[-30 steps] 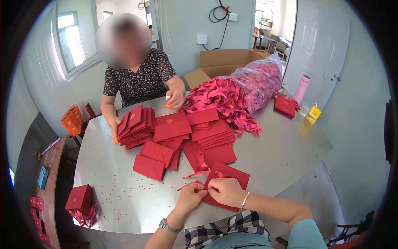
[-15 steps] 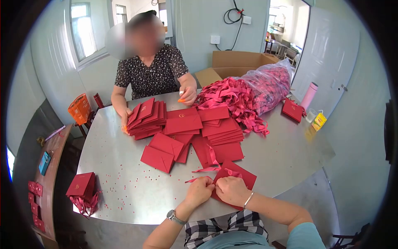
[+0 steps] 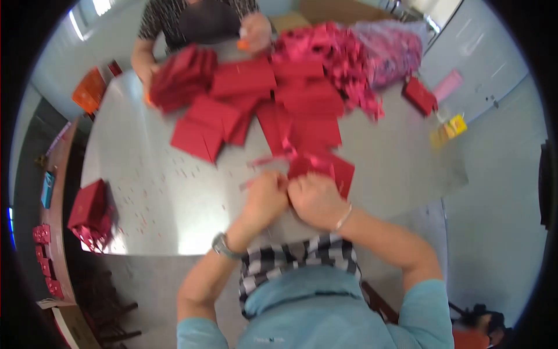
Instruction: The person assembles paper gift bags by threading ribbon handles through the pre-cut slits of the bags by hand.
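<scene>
My left hand [image 3: 266,195] and my right hand [image 3: 318,200] meet near the table's front edge, both closed with curled fingers. Under and beyond my right hand lies a flat red paper gift bag [image 3: 344,173]. A pink ribbon [image 3: 296,154] runs across the bag's far side, and a loose end shows beside my left hand. Both hands appear to pinch ribbon at the bag's left edge; their fingertips are hidden and blurred. Just past them are more flat red bags [image 3: 311,128].
Across the metal table [image 3: 395,168], a person's hand [image 3: 256,32] is raised; the other is beside a bag stack [image 3: 183,78]. A ribbon heap [image 3: 325,49] adjoins a plastic sack [image 3: 392,52]. Ribboned bags [image 3: 90,206] stand left. A pink bottle [image 3: 447,86] and yellow carton [image 3: 456,125] are right.
The view has tilted down and blurred, so the table sits higher and more of my lap shows. My hands stay together at the bag's edge.
</scene>
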Available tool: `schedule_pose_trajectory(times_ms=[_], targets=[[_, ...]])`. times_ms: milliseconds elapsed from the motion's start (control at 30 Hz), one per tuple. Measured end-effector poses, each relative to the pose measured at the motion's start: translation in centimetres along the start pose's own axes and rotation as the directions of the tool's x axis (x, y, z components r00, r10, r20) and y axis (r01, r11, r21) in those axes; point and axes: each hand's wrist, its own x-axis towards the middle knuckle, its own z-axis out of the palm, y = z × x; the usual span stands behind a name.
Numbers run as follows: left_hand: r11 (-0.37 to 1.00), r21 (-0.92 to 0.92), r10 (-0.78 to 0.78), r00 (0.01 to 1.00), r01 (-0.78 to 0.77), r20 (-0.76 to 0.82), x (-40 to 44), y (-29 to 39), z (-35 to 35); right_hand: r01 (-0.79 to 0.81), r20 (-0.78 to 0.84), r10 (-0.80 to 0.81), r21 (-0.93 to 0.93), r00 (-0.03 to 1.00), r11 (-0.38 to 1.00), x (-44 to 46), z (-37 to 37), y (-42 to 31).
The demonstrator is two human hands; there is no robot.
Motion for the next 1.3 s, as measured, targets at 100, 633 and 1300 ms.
schedule_pose_trajectory(times_ms=[100, 633, 1300], targets=[[0.973, -0.228, -0.027, 1.0, 0.026, -0.001, 0.1, -0.7, -0.4, -0.249, -0.006, 0.264, 0.316, 0.964, 0.916, -0.1, 0.0, 0.5], [0.978, -0.154, -0.122, 0.987, 0.138, 0.106, -0.3, 1.6, -2.0, -0.509, 0.141, 0.582, 0.672, 0.801, 0.538, -0.9, -0.2, 0.1], [0.987, -0.157, -0.025, 0.996, 0.038, 0.085, 0.0, 0.6, -2.0, -0.41, 0.04, 0.459, 0.524, 0.888, 0.747, 0.1, 0.5, 0.2]])
